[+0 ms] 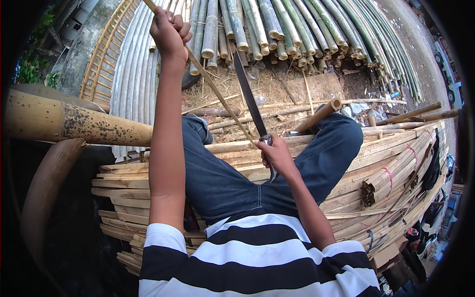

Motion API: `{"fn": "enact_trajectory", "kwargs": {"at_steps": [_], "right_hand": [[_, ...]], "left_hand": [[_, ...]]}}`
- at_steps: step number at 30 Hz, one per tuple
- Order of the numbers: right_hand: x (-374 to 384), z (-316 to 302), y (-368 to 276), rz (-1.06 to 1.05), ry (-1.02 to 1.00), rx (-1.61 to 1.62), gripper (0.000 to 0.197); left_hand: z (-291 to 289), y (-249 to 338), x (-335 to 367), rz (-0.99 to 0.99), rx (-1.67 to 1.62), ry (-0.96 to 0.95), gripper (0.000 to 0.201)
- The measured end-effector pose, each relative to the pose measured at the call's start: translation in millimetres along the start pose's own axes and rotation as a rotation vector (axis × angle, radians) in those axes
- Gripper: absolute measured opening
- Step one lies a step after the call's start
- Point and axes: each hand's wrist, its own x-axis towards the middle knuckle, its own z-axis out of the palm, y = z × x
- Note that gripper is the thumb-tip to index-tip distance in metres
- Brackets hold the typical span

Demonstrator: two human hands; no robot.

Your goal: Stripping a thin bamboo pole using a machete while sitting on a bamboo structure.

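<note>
With the left hand (169, 30) gripping the thin bamboo strip (217, 91) raised far and the right hand (277, 154) clenched on the long knife (249, 96) alongside it, a slip could likely slice the knee.

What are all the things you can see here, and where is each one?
bamboo strip: one, pale tan, thin, held slanting from the raised left hand down to the knife
knife: one, long dark blade, held pointing up and away
bamboo poles: many, green-grey, piled at the top
split bamboo slats: many, light brown, stacked under and right of the person
thick bamboo trunk: one, yellow-brown with dark spots, at left
woven lattice panel: one, tan, top left
jeans: blue, on crossed legs
striped shirt: navy and white, bottom
left hand: gripping the strip
right hand: gripping the knife handle
</note>
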Motion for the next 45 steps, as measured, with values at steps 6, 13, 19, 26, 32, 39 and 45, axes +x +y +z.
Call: {"fn": "enact_trajectory", "kwargs": {"at_steps": [6, 13, 19, 26, 32, 39, 45], "right_hand": [[3, -11, -16, -0.034, 0.028, -0.122, 0.025], [9, -30, 5, 0.02, 0.137, -0.054, 0.022], [15, -28, 15, 0.031, 0.14, -0.009, 0.023], [27, 9, 11, -0.002, -0.011, 0.025, 0.022], [45, 61, 39, 0.13, -0.242, 0.181, 0.022], [75, 62, 98, 0.321, -0.171, 0.038, 0.016], [58, 73, 30, 0.118, -0.174, -0.067, 0.022]], "left_hand": [[-6, 5, -1, -0.08, 0.004, 0.009, 0.04], [27, 41, -4, 0.103, 0.101, -0.018, 0.04], [8, 35, 22, 0.12, 0.143, -0.024, 0.039], [-32, 20, 49, 0.045, 0.032, -0.035, 0.038], [-33, 24, 49, 0.032, 0.029, -0.031, 0.04], [-38, 18, 58, 0.063, 0.053, 0.112, 0.042], [-32, 1, 74, 0.025, 0.109, 0.119, 0.04]]}}
